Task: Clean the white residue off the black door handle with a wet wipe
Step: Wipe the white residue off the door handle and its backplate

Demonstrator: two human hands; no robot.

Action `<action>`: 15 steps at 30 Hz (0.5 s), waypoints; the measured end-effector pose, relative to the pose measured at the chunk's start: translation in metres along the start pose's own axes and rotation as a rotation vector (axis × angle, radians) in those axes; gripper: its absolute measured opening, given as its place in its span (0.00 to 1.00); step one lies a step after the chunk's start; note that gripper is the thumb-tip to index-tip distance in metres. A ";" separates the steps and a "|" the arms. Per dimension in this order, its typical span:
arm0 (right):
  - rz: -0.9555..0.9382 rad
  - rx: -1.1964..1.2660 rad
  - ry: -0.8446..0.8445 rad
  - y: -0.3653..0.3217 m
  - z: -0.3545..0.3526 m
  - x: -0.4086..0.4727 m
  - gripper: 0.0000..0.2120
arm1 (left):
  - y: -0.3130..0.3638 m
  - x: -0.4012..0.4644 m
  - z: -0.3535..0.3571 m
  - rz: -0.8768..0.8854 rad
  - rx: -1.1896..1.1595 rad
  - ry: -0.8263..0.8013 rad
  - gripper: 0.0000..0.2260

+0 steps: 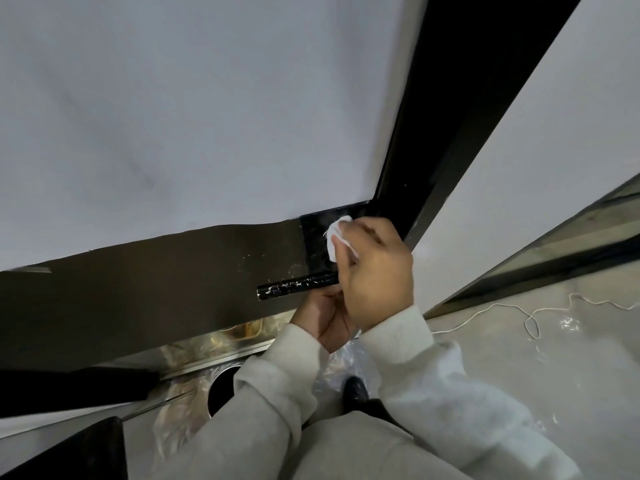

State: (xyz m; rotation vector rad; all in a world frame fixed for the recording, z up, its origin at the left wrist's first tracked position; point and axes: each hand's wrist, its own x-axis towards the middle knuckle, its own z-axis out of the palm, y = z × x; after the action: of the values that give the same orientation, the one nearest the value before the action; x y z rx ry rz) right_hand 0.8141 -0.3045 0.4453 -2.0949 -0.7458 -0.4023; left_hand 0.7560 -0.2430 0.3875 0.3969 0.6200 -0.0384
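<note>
The black handle [298,285], streaked with white residue, juts left from the door plate [317,237]. The right hand [374,268] has its fingers [356,233] clamped on a white wipe [336,237] just above it; the left hand [329,320] cups below, fingers hidden.

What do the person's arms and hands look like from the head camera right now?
Both hands are bare: no gloves, rings or watch visible on the left hand or the right hand. Both arms wear long, loose, pale grey-beige sweatshirt sleeves with ribbed knit cuffs ending at the wrists.
</note>
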 end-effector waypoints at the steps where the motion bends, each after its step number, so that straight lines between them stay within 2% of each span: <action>1: -0.013 -0.025 -0.026 -0.001 0.004 0.000 0.08 | -0.001 0.001 -0.004 -0.004 0.012 0.027 0.10; 4: -0.062 -0.093 -0.040 -0.002 0.010 -0.002 0.09 | -0.001 -0.003 -0.017 0.045 0.084 0.115 0.12; 8: -0.054 -0.203 -0.042 -0.009 0.014 0.001 0.06 | -0.006 -0.013 -0.045 0.040 0.084 0.190 0.21; 11: -0.060 -0.277 -0.031 -0.012 0.017 0.003 0.06 | -0.005 -0.021 -0.059 0.007 0.061 0.232 0.21; 15: -0.043 -0.203 -0.002 -0.009 0.017 0.001 0.07 | -0.001 -0.029 -0.064 0.007 0.047 0.243 0.21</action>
State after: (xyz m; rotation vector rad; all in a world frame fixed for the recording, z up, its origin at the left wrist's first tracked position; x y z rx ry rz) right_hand 0.8094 -0.2866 0.4418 -2.2719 -0.7798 -0.5178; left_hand 0.6964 -0.2227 0.3560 0.4527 0.8581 0.0022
